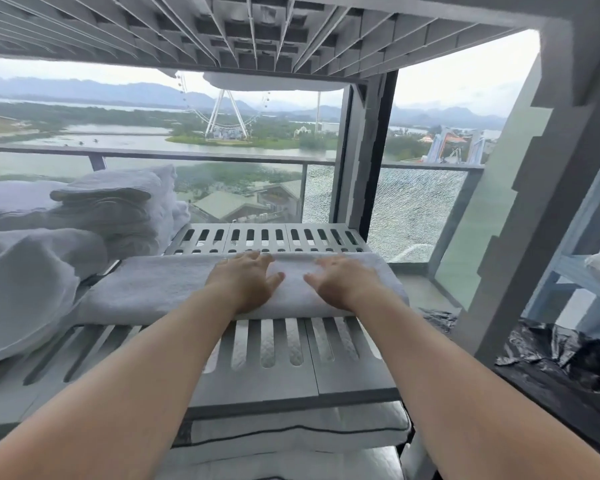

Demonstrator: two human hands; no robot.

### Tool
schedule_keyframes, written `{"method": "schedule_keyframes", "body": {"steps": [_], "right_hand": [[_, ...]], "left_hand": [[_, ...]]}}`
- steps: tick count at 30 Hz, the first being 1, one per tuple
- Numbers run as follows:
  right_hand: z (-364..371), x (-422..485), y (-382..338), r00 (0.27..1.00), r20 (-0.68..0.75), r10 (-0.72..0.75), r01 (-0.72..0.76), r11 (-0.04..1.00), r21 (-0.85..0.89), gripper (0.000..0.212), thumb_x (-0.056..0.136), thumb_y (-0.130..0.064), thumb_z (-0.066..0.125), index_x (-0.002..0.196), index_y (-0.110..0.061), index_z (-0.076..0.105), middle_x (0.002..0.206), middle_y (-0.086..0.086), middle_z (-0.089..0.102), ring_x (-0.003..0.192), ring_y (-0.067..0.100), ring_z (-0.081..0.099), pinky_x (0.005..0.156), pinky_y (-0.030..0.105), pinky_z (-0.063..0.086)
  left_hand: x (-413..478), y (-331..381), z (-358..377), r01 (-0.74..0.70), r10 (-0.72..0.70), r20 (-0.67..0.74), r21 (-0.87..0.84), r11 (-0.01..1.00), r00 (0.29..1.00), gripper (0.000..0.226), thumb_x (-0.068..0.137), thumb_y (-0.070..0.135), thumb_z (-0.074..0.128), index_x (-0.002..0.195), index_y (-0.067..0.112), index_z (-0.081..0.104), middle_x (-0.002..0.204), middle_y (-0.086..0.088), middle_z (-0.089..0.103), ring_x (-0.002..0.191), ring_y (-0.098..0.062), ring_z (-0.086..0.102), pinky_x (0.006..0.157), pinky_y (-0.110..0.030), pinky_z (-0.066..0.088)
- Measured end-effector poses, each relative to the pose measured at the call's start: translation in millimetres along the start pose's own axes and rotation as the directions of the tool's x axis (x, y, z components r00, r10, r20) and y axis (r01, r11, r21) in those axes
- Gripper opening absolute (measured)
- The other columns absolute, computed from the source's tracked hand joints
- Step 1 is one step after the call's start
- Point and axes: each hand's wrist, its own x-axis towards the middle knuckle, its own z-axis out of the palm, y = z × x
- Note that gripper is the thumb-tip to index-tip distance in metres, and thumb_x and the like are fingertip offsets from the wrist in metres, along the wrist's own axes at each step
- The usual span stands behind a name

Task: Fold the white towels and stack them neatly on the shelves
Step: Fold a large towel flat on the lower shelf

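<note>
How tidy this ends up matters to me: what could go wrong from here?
1. The left hand and right hand both press flat on the towel; a push could rumple its fold.
2. Its right end lies at the right edge of the shelf and might slip off.
3. The uneven stack behind could slump onto it.

folded towel (pixel 153 289) on shelf (pixel 343 372) | towel stack (pixel 118 209) left-behind

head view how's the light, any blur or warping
Head view: soft overcast daylight from behind, no glare; the folded towel and the left hand and right hand pressing it are sharp; wide-angle distortion bends the shelf frame toward the edges; the towel stack looks slightly soft.
</note>
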Motion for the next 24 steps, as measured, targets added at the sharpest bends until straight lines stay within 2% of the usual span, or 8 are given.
{"method": "schedule_keyframes", "body": {"steps": [2, 4, 8, 13, 15, 18, 22, 24], "right_hand": [[3.9, 7.4, -3.8, 0.998, -0.044, -0.038, 0.04, 0.998, 0.04, 0.066, 0.096, -0.061, 0.032, 0.154, -0.032, 0.031, 0.163, 0.002, 0.029, 0.15, 0.025, 0.025, 0.119, 0.056, 0.022], [10.6, 14.5, -2.9, 0.998, -0.013, -0.056, 0.056, 0.998, 0.034, 0.062, 0.099, -0.059, 0.03, 0.156, -0.035, 0.027, 0.166, 0.001, 0.021, 0.153, 0.022, 0.016, 0.123, 0.054, 0.014], [15.4, 27.3, 9.0, 0.999, 0.005, -0.049, 0.049, 0.998, 0.041, 0.053, 0.103, -0.056, 0.023, 0.154, -0.042, 0.026, 0.166, -0.003, 0.021, 0.153, 0.019, 0.017, 0.125, 0.048, 0.011], [15.2, 29.7, 36.4, 0.995, 0.017, 0.102, -0.101, 0.995, -0.008, 0.061, 0.101, -0.062, 0.02, 0.157, -0.039, 0.021, 0.166, -0.003, 0.018, 0.154, 0.02, 0.013, 0.125, 0.051, 0.009], [12.0, 28.6, 43.9, 0.984, 0.044, 0.173, -0.175, 0.983, 0.056, 0.06, 0.101, -0.061, 0.023, 0.157, -0.039, 0.02, 0.167, -0.005, 0.013, 0.155, 0.02, 0.006, 0.123, 0.056, 0.009], [8.7, 27.1, 47.6, 0.976, 0.092, 0.198, -0.207, 0.972, 0.11, 0.06, 0.102, -0.059, 0.025, 0.158, -0.039, 0.017, 0.168, -0.007, 0.004, 0.155, 0.023, -0.005, 0.12, 0.06, 0.005], [10.8, 23.7, 47.2, 0.979, 0.082, 0.185, -0.193, 0.976, 0.101, 0.061, 0.102, -0.058, 0.024, 0.158, -0.038, 0.015, 0.168, -0.004, 0.004, 0.155, 0.027, -0.005, 0.121, 0.061, 0.003], [12.1, 20.5, 45.5, 0.987, 0.018, 0.162, -0.163, 0.983, 0.083, 0.059, 0.102, -0.056, 0.024, 0.157, -0.035, 0.024, 0.167, -0.003, 0.016, 0.155, 0.026, 0.007, 0.121, 0.06, 0.008]], "left_hand": [[12.9, -0.1, -0.3, -0.003, 0.003, -0.003, 0.006, 1.0, 1.0, 0.063, 0.098, 0.062, 0.028, 0.153, 0.03, 0.028, 0.162, 0.001, 0.028, 0.148, -0.021, 0.027, 0.117, -0.048, 0.028], [24.9, -1.9, 2.7, 0.01, -0.01, 0.02, 0.008, 1.0, 1.0, 0.06, 0.099, 0.058, 0.028, 0.153, 0.031, 0.029, 0.16, 0.0, 0.032, 0.146, -0.023, 0.03, 0.118, -0.048, 0.027], [37.0, -12.3, 16.5, 0.038, -0.038, 0.043, 0.009, 0.999, 0.998, 0.055, 0.097, 0.054, 0.025, 0.149, 0.035, 0.032, 0.152, -0.005, 0.041, 0.137, -0.027, 0.039, 0.111, -0.047, 0.029], [44.2, -20.7, 23.4, 0.03, -0.03, 0.041, 0.008, 1.0, 0.999, 0.06, 0.093, 0.059, 0.018, 0.149, 0.04, 0.029, 0.151, -0.007, 0.037, 0.137, -0.028, 0.037, 0.111, -0.049, 0.028], [43.4, -20.1, 24.3, 0.015, -0.016, 0.041, 0.02, 1.0, 0.999, 0.061, 0.094, 0.058, 0.016, 0.15, 0.039, 0.028, 0.153, -0.006, 0.036, 0.139, -0.028, 0.035, 0.112, -0.048, 0.027], [39.3, -17.6, 23.4, -0.007, 0.005, 0.041, 0.063, 0.998, 0.999, 0.059, 0.098, 0.056, 0.015, 0.153, 0.037, 0.027, 0.157, -0.005, 0.034, 0.142, -0.028, 0.032, 0.115, -0.048, 0.025], [31.3, -4.6, 16.7, -0.09, 0.089, 0.026, 0.053, 0.995, 0.996, 0.057, 0.1, 0.057, 0.019, 0.152, 0.035, 0.031, 0.161, -0.004, 0.029, 0.147, -0.028, 0.026, 0.119, -0.05, 0.023], [21.4, 8.1, 18.4, -0.18, 0.179, 0.047, 0.029, 0.983, 0.983, 0.066, 0.096, 0.067, 0.015, 0.153, 0.035, 0.028, 0.163, -0.002, 0.022, 0.15, -0.027, 0.021, 0.121, -0.054, 0.017]]}}
